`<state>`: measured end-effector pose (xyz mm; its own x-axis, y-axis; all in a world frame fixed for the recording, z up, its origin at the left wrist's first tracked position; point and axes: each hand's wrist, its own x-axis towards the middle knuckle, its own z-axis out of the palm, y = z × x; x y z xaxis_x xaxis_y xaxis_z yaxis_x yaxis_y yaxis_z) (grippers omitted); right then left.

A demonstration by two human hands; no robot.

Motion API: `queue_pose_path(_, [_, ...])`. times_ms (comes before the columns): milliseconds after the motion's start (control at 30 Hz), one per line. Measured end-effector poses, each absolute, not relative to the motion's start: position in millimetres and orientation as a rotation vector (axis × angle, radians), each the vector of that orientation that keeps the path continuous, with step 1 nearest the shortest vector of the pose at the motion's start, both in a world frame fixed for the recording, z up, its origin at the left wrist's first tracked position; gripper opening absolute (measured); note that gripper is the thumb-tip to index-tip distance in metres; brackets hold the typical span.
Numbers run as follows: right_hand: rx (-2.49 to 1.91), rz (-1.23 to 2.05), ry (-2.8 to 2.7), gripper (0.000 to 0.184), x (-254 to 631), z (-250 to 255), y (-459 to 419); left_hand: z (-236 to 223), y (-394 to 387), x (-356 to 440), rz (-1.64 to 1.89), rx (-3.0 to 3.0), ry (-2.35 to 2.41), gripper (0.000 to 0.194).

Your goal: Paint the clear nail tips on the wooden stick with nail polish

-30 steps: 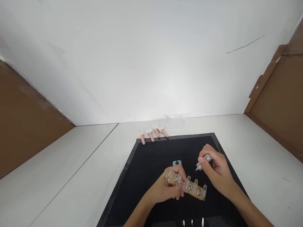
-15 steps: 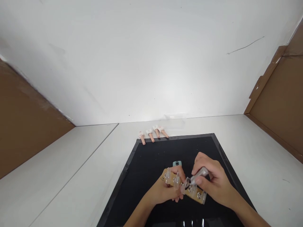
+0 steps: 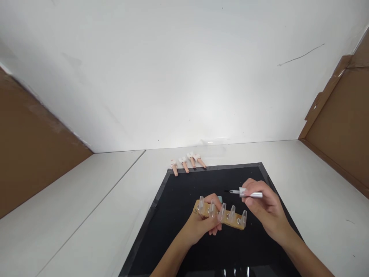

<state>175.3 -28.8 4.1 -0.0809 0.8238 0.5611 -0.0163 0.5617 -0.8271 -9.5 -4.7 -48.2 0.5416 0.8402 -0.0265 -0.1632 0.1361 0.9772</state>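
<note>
My left hand [image 3: 206,221] is closed round a yellowish wooden nail stand [image 3: 236,222], tilted above the black mat. Several clear false nail tips [image 3: 232,212] stand up in a row along it. Between the thumb and fingers of my right hand [image 3: 266,207] is a nail polish brush [image 3: 250,193] with a silver cap. Its dark bristles point left, above the stand and apart from the tips. Behind my left fingers a pale teal item [image 3: 220,199] lies on the mat, mostly hidden.
Several skin-toned false fingers with white wrappings [image 3: 185,165] lie at the back edge of the black mat [image 3: 175,200]. A white table [image 3: 109,200] surrounds it. A white wall [image 3: 184,77] rises behind, with brown cardboard panels [image 3: 34,142] at both sides.
My right hand has lifted the brush up and right, away from the nail tips; its bristles now show. My left hand has raised the stand slightly, covering more of the teal item.
</note>
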Motion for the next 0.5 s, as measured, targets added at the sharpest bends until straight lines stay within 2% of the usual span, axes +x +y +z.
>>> queue_pose_path(133, [-0.724,0.834,-1.483,0.022,177.3,4.5,-25.9,-45.3,-4.7,-8.9,0.768,1.228,0.703,0.042])
queue_pose_path(300, [-0.831,0.924,-1.536,0.009,175.7,6.6,-30.0,-38.1,-5.3,-7.3,0.702,1.25,0.696,0.04])
queue_pose_path(500, [-0.783,0.998,-1.715,0.01,171.8,10.7,-31.5,-33.2,-4.8,-7.3,0.666,1.251,0.706,0.04])
